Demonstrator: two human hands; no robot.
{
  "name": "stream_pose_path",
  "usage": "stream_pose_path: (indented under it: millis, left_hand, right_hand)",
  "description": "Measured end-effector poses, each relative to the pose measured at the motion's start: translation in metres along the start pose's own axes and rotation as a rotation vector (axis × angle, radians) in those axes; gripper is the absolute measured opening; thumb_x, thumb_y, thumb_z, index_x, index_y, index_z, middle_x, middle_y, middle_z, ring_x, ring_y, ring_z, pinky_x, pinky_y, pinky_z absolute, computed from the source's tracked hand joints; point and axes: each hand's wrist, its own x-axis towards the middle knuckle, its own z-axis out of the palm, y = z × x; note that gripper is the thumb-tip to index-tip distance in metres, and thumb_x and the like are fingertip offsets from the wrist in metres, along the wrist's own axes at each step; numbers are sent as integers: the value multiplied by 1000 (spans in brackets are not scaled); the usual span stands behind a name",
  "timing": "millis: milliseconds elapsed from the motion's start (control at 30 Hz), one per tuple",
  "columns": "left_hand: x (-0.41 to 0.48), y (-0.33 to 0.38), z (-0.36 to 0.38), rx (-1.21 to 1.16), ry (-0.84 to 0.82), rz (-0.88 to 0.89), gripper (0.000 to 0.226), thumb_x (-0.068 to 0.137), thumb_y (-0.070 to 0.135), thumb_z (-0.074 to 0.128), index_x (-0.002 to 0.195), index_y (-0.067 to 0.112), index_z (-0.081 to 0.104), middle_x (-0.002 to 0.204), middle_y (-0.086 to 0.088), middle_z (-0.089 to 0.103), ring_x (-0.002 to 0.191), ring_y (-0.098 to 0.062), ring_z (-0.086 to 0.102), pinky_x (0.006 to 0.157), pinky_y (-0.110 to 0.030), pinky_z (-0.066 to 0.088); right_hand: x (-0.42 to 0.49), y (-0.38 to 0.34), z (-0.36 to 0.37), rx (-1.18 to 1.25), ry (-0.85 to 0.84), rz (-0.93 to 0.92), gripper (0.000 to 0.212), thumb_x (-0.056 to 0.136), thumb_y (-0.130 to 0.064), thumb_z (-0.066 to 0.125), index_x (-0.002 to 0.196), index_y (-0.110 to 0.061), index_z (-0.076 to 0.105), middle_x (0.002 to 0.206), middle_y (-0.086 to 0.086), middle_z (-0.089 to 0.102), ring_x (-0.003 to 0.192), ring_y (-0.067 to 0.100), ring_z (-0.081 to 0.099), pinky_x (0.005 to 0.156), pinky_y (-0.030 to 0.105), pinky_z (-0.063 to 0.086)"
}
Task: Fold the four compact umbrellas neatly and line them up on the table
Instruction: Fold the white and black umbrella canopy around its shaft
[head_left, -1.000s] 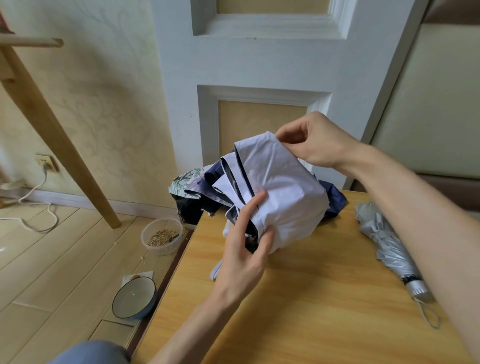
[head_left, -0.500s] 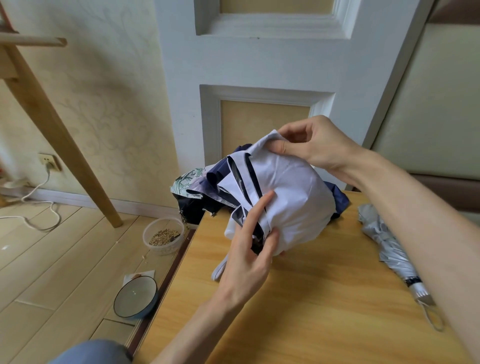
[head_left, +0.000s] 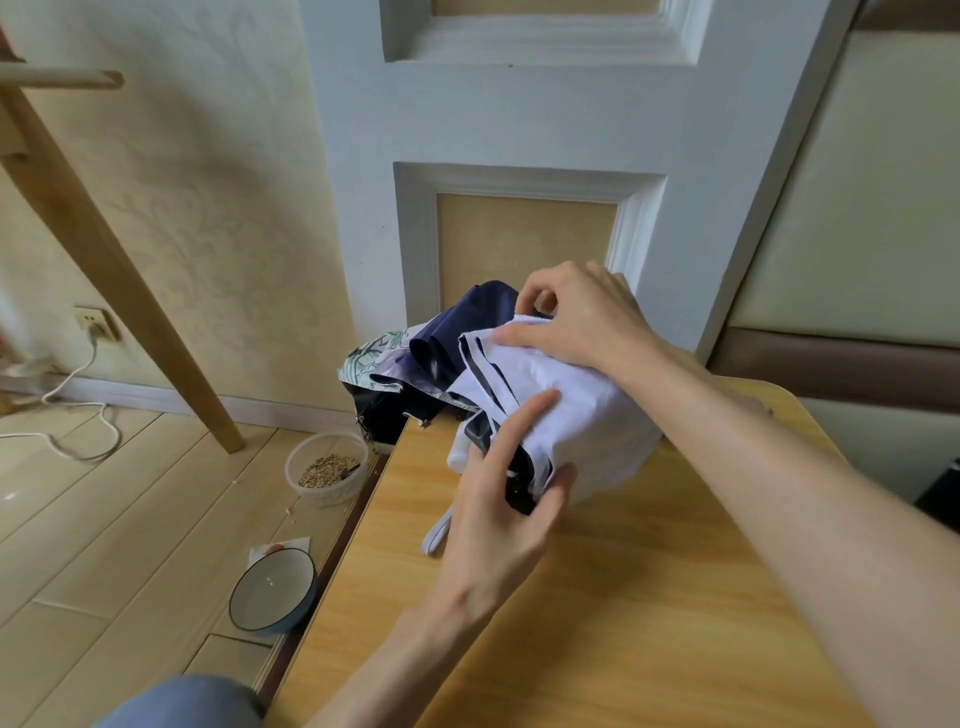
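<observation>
Head view. White umbrella (head_left: 582, 410) over far part of table (head_left: 597, 623), canopy bunched, dark-edged pleats facing left. Left hand (head_left: 498, 514) pinches lower pleats between thumb and fingers. Right hand (head_left: 582, 322) grips canopy top, fingers curled, thumb pressing fabric. Navy umbrella (head_left: 467, 322) and floral umbrella (head_left: 371, 358) heaped at far left table corner, just behind. Bowl (head_left: 272, 590) on floor.

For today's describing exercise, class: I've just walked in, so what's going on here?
A person is folding a white umbrella over a wooden table. The right hand grips its top; the left hand pinches the pleats lower down. It is only loosely gathered. A navy umbrella and a patterned umbrella lie crumpled behind it at the table's far corner.
</observation>
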Motion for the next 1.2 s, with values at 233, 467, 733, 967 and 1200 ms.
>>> stream_pose_path:
  millis: [233,467,733,967,1200]
  left_hand:
    - [17,10,-15,-555,181,-376,56,98,14,73,139,48,56,77,-11,62,59,-25,63,45,-24,40]
    - [25,12,-24,-684,150,-451,55,99,19,71,142,48,54,86,-6,62,69,-26,64,51,-28,41]
    - [21,21,-21,-546,-41,-444,61,97,27,72,146,50,43,113,-14,73,74,-39,69,49,-33,47]
    - [17,14,-19,-138,22,-406,104,70,58,86,153,54,24,134,-5,53,88,-16,71,63,-24,54]
    - [11,8,-11,160,3,-76,97,82,69,76,162,48,25,156,14,27,138,20,30,97,5,30]
  right_hand:
    - [-36,41,-17,570,83,158,32,95,-58,70,109,-30,76,108,-17,73,104,-3,65,83,15,45]
    - [-70,46,9,910,-291,185,66,75,-64,82,135,-48,57,133,-26,67,124,-1,63,107,29,50]
    - [-61,30,9,1064,-73,418,48,72,-38,96,112,-24,74,103,-7,81,98,12,77,99,42,60]
    - [-58,31,3,883,106,359,47,75,-28,96,112,-22,68,107,-3,74,97,10,71,86,27,59]
    - [-53,9,8,740,119,242,51,75,-32,94,116,-25,64,108,-14,65,104,10,64,88,24,53]
